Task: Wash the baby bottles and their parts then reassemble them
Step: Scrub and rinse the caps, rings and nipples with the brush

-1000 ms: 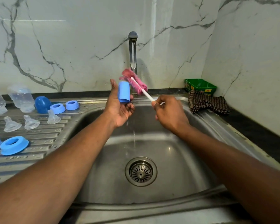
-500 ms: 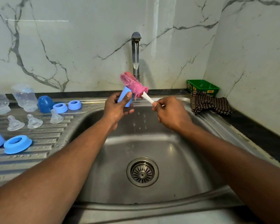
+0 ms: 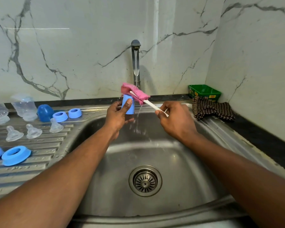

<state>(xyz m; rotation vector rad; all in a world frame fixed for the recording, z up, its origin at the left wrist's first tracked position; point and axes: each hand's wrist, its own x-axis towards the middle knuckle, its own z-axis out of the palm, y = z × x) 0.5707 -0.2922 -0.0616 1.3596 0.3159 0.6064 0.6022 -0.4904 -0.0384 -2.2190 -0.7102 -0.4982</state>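
Left hand (image 3: 118, 115) grip holding blue bottle cap (image 3: 128, 105); right hand (image 3: 176, 120) grip pinching pink bottle brush (image 3: 135, 93) handle, water running over sink (image 3: 179, 162).

The green box (image 3: 204, 92) in the corner carries a yellow sticker reading "50"; its other print is illegible.

We note the left hand (image 3: 118, 115) gripping a blue cap (image 3: 128, 105); the right hand (image 3: 175, 120) pinches a pink brush (image 3: 135, 94) above those fingers.
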